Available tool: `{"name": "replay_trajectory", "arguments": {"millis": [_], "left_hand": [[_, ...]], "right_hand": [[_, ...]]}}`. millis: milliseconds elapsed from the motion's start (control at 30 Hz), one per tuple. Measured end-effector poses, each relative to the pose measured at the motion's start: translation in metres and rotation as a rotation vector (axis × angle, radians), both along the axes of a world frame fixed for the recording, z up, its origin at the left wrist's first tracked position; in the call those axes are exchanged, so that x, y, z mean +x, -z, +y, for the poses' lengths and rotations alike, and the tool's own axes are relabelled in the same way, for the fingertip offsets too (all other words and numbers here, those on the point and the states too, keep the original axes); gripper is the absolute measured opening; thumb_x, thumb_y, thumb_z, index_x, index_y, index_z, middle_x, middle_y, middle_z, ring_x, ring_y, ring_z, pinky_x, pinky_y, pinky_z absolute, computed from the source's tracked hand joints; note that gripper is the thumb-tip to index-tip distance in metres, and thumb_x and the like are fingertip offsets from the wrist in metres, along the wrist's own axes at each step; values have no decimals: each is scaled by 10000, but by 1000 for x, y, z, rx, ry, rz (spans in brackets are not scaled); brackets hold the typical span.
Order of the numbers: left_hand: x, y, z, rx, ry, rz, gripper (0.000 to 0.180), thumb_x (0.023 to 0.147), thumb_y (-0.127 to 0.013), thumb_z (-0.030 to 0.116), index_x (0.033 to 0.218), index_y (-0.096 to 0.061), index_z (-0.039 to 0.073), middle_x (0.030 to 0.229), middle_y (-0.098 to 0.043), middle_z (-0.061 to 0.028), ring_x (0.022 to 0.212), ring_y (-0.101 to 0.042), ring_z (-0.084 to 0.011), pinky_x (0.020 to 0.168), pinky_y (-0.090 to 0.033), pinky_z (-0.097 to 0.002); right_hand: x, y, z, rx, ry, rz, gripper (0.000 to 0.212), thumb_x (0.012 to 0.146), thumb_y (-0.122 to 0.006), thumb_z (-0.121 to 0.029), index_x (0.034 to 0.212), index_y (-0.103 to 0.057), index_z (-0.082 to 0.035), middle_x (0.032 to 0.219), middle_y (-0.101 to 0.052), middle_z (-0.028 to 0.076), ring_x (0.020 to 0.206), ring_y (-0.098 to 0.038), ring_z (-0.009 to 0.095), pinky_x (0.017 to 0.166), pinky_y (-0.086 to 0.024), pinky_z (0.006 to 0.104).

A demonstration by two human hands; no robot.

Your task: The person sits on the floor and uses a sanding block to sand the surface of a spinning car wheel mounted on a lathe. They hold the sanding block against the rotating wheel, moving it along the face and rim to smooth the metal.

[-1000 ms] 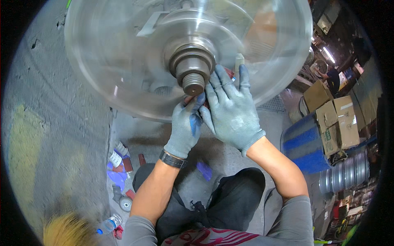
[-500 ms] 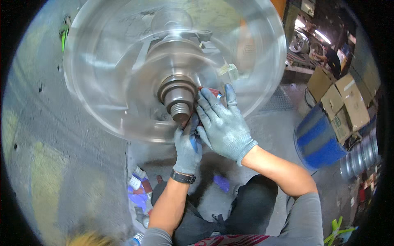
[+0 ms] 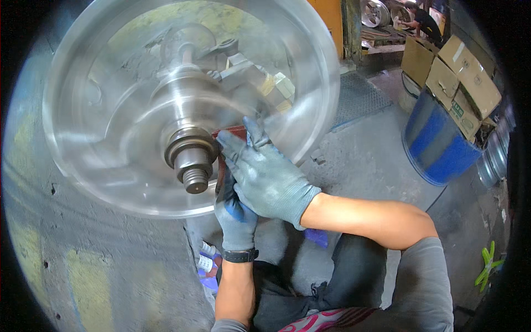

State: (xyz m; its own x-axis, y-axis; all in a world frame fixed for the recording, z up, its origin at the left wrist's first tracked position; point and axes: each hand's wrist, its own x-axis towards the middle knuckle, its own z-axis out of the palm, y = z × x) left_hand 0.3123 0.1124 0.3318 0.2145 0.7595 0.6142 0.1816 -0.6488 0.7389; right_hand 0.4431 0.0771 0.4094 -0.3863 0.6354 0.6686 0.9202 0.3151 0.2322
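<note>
A metal wheel (image 3: 313,131) is mounted on a shaft with a threaded end (image 3: 196,180), its inner parts smeared by spinning. At the right of the hub collar, a reddish-brown piece of sandpaper (image 3: 237,131) shows beside my fingers. My right hand (image 3: 271,180), in a grey-blue glove, presses over it with fingers stretched toward the wheel. Below and partly under it, my left hand (image 3: 237,218) wears a matching glove, its fingers closed around a dark reddish edge of the sandpaper. The fingertips' contact with the wheel face is partly hidden.
A blue drum (image 3: 437,138) with cardboard boxes (image 3: 470,74) on top stands at the right. Near my left forearm lie small bottles and purple scraps (image 3: 208,265). A green object (image 3: 487,266) lies at the far right. Another person (image 3: 426,25) works in the background.
The view has shifted, so the wheel and my hands sit further left in the picture. Both hands stay together at the hub, and the wheel still spins.
</note>
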Motion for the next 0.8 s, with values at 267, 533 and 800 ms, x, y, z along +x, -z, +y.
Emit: {"name": "replay_trajectory", "arguments": {"millis": [267, 533, 800], "left_hand": [[-8, 1, 1, -19, -15, 98, 682, 879, -748, 38, 1493, -459, -25, 1442, -593, -158, 1289, -586, -217, 1088, -446, -337], [-1, -8, -6, -292, 164, -299, 775, 889, -739, 26, 1565, -363, -11, 1476, -560, -126, 1299, -557, -196, 1101, -431, -324], [-6, -5, -7, -29, -53, 128, 766, 895, -730, 27, 1565, -361, -14, 1456, -578, -130, 1269, -577, -206, 1083, -449, -330]], "right_hand": [[3, 0, -1, -171, -63, -23, 535, 913, -569, -257, 1319, -644, 83, 1526, -494, 251, 1507, -346, 376, 1274, -83, 593], [2, 4, 5, -95, -96, 49, 515, 892, -576, -231, 1294, -659, 80, 1490, -521, 252, 1478, -384, 377, 1262, -118, 621], [3, 10, 6, 60, -126, 141, 490, 883, -570, -218, 1247, -681, 91, 1428, -568, 273, 1413, -474, 372, 1236, -184, 652]]}}
